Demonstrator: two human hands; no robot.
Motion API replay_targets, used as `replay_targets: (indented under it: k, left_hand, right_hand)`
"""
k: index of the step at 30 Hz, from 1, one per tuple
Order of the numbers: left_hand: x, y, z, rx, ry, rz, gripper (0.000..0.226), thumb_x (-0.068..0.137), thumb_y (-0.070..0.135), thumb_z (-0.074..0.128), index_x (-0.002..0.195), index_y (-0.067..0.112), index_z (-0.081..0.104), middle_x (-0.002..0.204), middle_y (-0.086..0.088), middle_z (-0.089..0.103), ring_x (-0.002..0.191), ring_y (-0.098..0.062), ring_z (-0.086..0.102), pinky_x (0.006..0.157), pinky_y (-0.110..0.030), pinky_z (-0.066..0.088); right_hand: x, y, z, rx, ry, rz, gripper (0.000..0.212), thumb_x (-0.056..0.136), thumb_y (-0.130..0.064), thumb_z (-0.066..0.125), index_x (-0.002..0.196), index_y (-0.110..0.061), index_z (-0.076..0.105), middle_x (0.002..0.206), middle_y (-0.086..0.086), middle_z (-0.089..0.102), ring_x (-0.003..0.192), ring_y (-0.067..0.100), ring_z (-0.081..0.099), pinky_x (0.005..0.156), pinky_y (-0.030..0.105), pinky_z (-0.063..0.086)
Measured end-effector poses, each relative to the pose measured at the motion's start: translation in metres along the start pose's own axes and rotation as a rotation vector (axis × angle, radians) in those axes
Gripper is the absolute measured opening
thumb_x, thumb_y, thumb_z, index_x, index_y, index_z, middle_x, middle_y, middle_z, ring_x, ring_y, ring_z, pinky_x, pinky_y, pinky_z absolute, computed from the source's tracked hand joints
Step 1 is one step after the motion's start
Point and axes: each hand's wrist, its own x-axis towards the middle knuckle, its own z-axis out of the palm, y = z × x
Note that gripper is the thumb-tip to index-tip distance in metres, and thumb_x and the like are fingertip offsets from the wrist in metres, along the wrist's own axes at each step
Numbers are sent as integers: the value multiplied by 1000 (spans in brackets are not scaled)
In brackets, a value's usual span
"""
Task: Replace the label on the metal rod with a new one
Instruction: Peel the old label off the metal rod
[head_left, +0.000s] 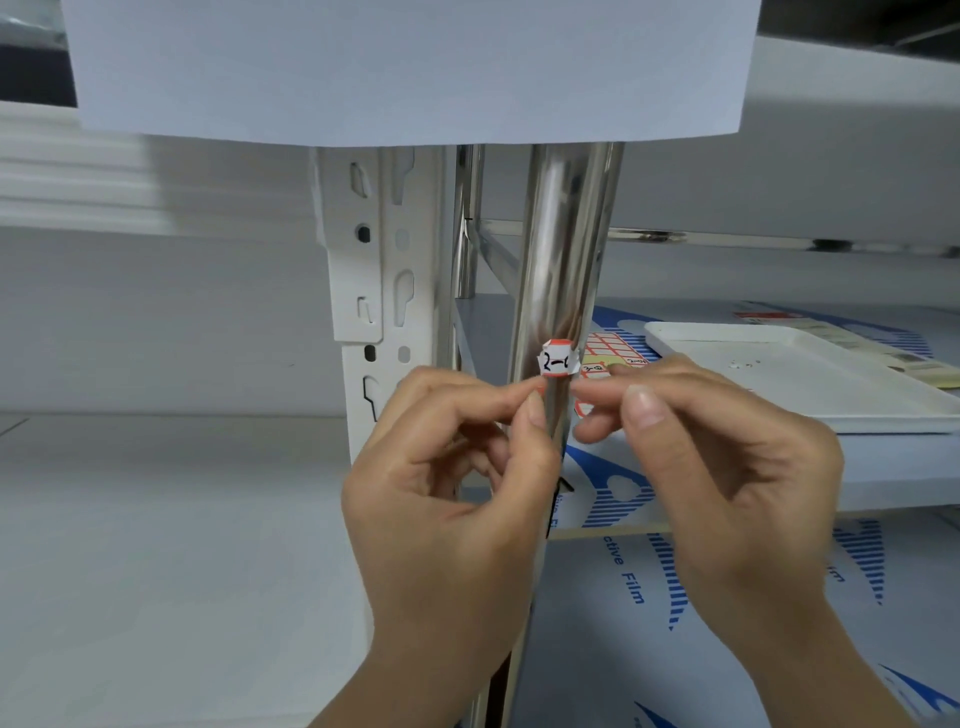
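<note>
We find the metal rod (563, 249) standing upright, its long axis running vertically from beneath a white paper sheet (405, 67) down between the two hands. A small white label (557, 359) with a red edge wraps the rod at mid-height; its handwriting reads "2-" followed by a character we cannot make out. We note the left hand (457, 499) pinching the label's lower left corner between thumb and forefinger, fingers (535, 410) clamped together on it. The right hand (727, 467) pinches at the label's lower right corner. Behind the rod lies a sheet of red-bordered labels (615, 353), beside a white tray (800, 374). The shelf (634, 597) film bears blue print reading "ctive Film". A white slotted upright (374, 291) stands left.
</note>
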Motion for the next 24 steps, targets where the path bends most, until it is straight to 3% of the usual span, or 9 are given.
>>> replay_targets:
  k: [4,9,11,15,20,24]
  left_hand:
    - [6,-5,-6,-35,46,-78,9,81,23,65,76,28,71,75,11,61,61,-8,55,53,-21,45]
    - [10,-7,-6,-74,12,-115,6,78,20,71,78,26,72,79,5,62,59,-12,57,46,-26,48]
    - [10,-7,-3,-89,15,-128,17,78,11,75,82,27,72,82,3,64,62,-10,59,50,-25,52]
    - [11,-7,3,-123,-9,-146,28,79,6,68,101,23,67,93,1,68,78,-10,64,67,-21,54]
    - [13,-6,9,-53,25,-88,40,78,4,71,109,26,59,96,8,67,84,-16,64,74,-22,50]
    - [15,-9,10,-34,12,-83,46,77,6,74,114,25,55,103,9,65,98,-20,64,81,-26,51]
  right_hand:
    - [3,6,0,-26,100,39,15,92,-10,60,94,-22,69,85,-7,71,87,18,68,79,24,51]
    - [8,12,6,31,115,128,24,88,-10,63,109,-21,62,108,2,67,106,18,65,89,23,51]
    - [13,13,7,160,79,204,35,87,-11,61,120,-21,58,119,0,66,115,16,62,94,22,50]
    - [23,21,11,433,-57,314,53,86,-14,60,137,-17,48,132,2,62,127,19,55,106,39,44]
    - [28,28,18,734,-75,442,63,74,-14,51,137,-11,49,129,4,62,124,23,56,95,34,47]
    - [27,27,25,754,-61,458,56,76,-18,51,131,-8,53,121,8,64,111,23,61,91,33,48]
